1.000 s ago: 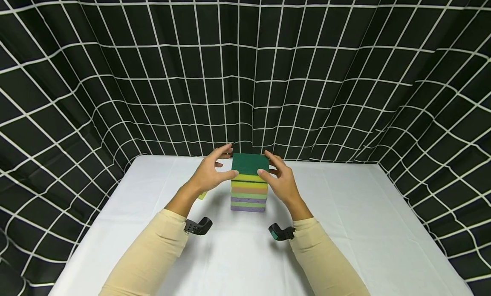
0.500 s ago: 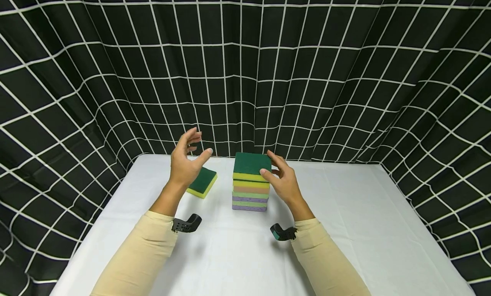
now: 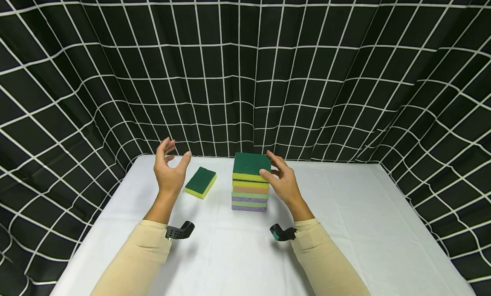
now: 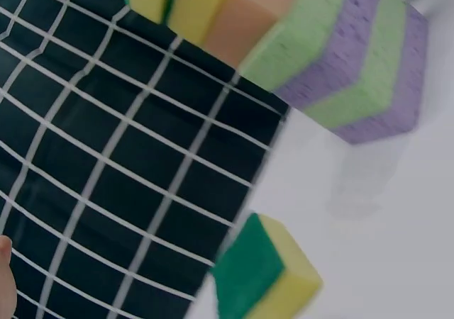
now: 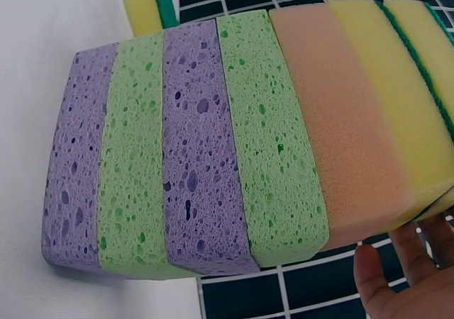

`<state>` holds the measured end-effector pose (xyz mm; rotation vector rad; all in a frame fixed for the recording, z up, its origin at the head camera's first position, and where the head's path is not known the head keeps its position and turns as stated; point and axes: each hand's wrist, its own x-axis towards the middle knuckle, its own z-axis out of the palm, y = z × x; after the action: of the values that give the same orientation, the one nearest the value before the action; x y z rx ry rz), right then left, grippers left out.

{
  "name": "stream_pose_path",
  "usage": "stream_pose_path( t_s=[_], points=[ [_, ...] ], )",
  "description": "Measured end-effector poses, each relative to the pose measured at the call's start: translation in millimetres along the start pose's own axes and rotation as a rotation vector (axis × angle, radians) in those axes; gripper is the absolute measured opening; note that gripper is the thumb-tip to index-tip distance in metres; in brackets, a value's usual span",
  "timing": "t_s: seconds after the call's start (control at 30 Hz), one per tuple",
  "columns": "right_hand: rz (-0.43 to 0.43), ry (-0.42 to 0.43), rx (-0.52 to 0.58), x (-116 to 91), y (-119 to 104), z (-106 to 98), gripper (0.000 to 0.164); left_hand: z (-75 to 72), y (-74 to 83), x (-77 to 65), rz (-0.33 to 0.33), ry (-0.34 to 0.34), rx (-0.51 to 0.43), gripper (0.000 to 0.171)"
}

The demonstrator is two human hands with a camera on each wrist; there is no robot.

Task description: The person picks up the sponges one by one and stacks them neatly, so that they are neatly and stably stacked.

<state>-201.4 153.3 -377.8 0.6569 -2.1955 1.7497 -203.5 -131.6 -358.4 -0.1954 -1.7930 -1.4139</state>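
A stack of sponges (image 3: 250, 189) stands on the white table; purple and light green ones lie at the bottom, then an orange one, with yellow scouring sponges on top. My right hand (image 3: 283, 176) rests against the stack's upper right side, thumb at the front corner of the top sponge (image 3: 251, 164) and index finger at the back. In the right wrist view, loosely bent fingers (image 5: 411, 255) lie along the stack's side. Left of the stack, a loose green-and-yellow scouring sponge (image 3: 200, 182) lies flat. Beyond it, my left hand (image 3: 170, 170) is raised with spread fingers, holding nothing.
White cloth covers the table (image 3: 345, 211). A black curtain with a white grid (image 3: 245, 74) rises behind the table's back edge and along both sides. A black wrist camera (image 3: 181, 231) hangs at the left wrist, another camera (image 3: 282, 233) at the right.
My left hand has come away from the stack and moved left past the loose sponge, which is now fully visible. My right hand has stayed at the stack.
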Motion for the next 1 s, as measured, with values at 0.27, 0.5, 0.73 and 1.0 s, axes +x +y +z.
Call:
stream_pose_path(
  t_s=[0.27,0.5,0.73,1.0],
  points=[
    [-0.006,-0.002,0.003,1,-1,1,0.058,-4.7,-72.0,-22.4,-0.128,0.085,0.009,0.061],
    [-0.001,-0.005,-0.019,0,-2,1,0.058,-4.4,-98.6,-42.6,-0.212,0.084,0.064,0.066],
    [-0.007,-0.005,-0.020,0,0,0,0.058,-1.5,-123.2,-64.6,-0.370,-0.058,0.188,0.076],
    [-0.016,-0.012,-0.016,0,1,-1,0.058,0.1,-132.9,-77.8,-0.470,-0.161,0.279,0.082]
  ],
)
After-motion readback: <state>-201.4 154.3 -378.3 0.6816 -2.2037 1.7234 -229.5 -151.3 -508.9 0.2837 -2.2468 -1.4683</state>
